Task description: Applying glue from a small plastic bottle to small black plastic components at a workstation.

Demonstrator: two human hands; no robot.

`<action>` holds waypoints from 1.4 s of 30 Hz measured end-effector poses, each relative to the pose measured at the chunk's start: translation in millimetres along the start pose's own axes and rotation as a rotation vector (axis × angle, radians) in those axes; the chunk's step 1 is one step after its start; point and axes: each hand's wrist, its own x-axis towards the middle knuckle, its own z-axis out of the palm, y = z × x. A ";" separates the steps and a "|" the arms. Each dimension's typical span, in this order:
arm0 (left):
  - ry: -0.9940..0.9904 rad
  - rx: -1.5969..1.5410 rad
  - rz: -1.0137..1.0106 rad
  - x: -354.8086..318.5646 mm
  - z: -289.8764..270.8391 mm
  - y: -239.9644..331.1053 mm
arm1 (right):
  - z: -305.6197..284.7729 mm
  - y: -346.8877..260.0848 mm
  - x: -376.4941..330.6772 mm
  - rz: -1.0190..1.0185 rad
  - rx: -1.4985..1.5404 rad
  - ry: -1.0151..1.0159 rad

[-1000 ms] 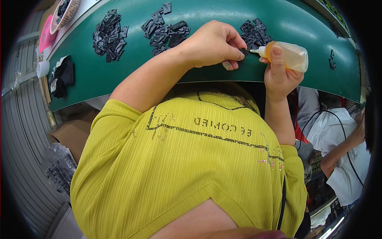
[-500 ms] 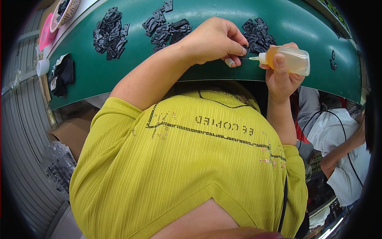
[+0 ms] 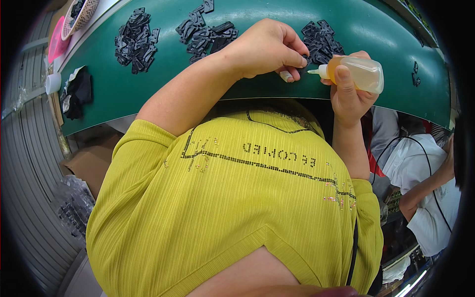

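My left hand [image 3: 267,49] pinches a small black plastic part [image 3: 305,59] between thumb and fingers; most of the part is hidden by the fingertips. A pale cover wraps one of its fingertips. In my right hand [image 3: 350,96] lies a clear squeeze bottle [image 3: 365,74] of amber liquid, tipped on its side. Its white nozzle points left, close to the black part; whether the two touch, I cannot tell. Just beyond my hands is a pile of flat black parts [image 3: 322,39] on the green tabletop [image 3: 252,89].
Two more piles of black parts, one at the left [image 3: 136,42] and one in the middle [image 3: 200,37], lie on the table. A few loose pieces [image 3: 415,74] sit at the right. A black cloth [image 3: 77,94] is at the left edge, near a basket [image 3: 81,20]. Another person's arm [image 3: 428,185] shows at right.
The bottle has shifted very slightly to the left and its nozzle tip sits a touch differently by the part. My left hand keeps its pinch nearly in place.
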 end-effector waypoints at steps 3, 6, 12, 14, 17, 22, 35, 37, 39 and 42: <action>-0.003 -0.003 0.000 0.4 -0.3 0.1 | -3.4 2.4 0.6 -0.106 -0.192 -0.091; -0.004 -0.012 0.002 1.8 -2.1 -1.3 | -4.3 2.2 1.9 0.023 0.077 0.084; 0.086 -0.014 0.156 7.7 2.4 -7.1 | -28.0 7.9 15.3 0.237 0.497 0.330; 0.124 0.050 0.331 14.5 -0.1 -18.2 | -26.1 3.4 16.6 0.290 0.609 0.347; 0.218 0.137 0.365 11.1 -0.2 -18.2 | -23.1 -0.1 16.5 0.287 0.611 0.422; 0.442 0.747 0.688 -1.9 -2.7 -7.4 | -47.0 -14.5 10.7 0.320 0.754 0.347; 0.280 1.261 0.801 52.5 63.5 -2.0 | -69.2 -62.9 -28.3 0.195 0.679 0.496; 0.228 1.259 0.800 63.3 75.1 0.9 | -76.5 -65.3 -35.0 0.157 0.680 0.471; 0.203 1.235 0.819 79.0 87.8 4.4 | -84.2 -70.6 -39.6 0.132 0.681 0.474; 0.186 1.196 0.861 100.8 107.4 10.6 | -99.2 -73.7 -46.0 0.108 0.693 0.503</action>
